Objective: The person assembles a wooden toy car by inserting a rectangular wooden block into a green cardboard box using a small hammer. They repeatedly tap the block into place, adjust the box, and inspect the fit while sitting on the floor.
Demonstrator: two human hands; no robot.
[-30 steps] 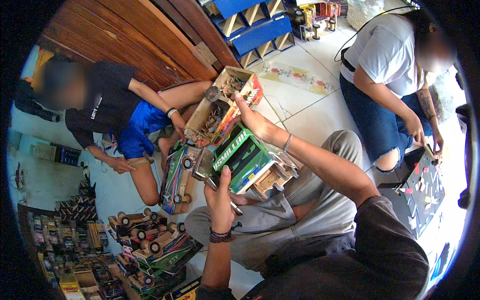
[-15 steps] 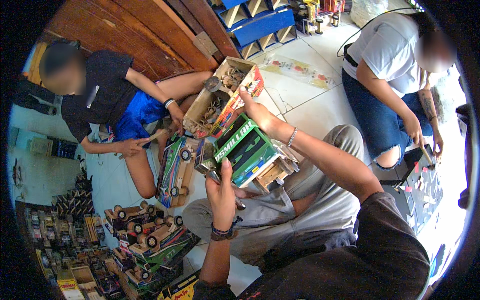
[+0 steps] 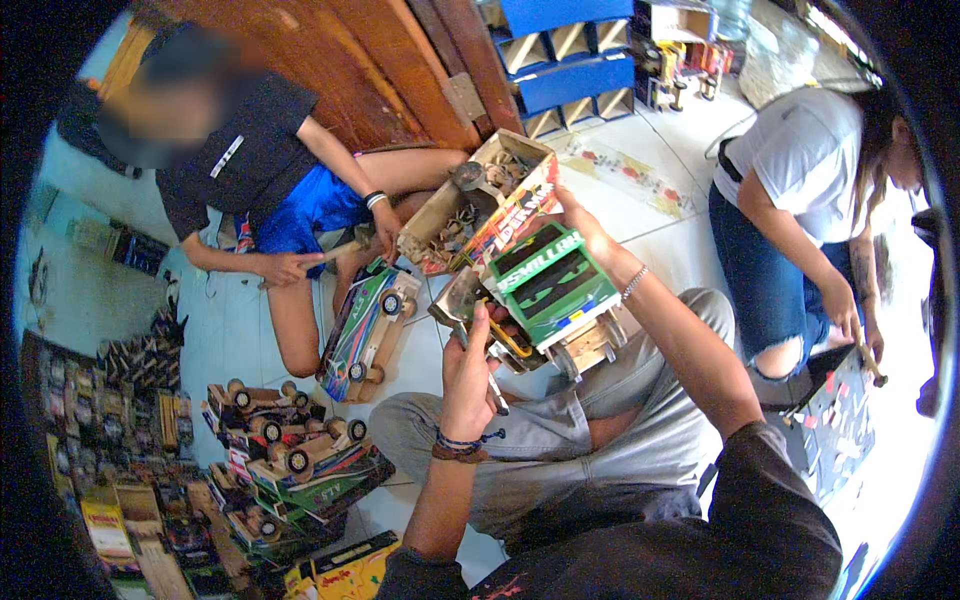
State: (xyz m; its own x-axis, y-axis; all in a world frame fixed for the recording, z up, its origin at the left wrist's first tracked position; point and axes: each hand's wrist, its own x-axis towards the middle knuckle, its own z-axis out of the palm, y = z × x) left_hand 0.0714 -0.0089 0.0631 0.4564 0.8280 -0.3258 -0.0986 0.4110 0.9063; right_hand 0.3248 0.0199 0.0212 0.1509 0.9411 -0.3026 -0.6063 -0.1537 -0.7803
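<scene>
A green wooden toy truck (image 3: 560, 285) is held tilted above my lap, its cab turned toward me and wooden wheels at its lower side. My right hand (image 3: 592, 238) grips its far right edge. My left hand (image 3: 468, 385), at the truck's left side, is closed round a slim tool (image 3: 497, 395) with a dark tip; its kind is hard to make out. The left thumb points up along the truck's side. Just beyond the truck stands a wooden box (image 3: 422, 232) with a bright printed side, holding wheels and small wooden parts.
A person at the left holds a hammer (image 3: 340, 255) over another toy truck (image 3: 370, 335). At the right, a second person works with a tool over a dark panel (image 3: 835, 415). Stacked toy trucks (image 3: 300, 460) lie lower left; blue slatted frames (image 3: 565, 90) stand behind.
The green truck has moved right and tilted, showing more of its left side. Both my hands have moved right with it. The left person's hammer head is now more visible.
</scene>
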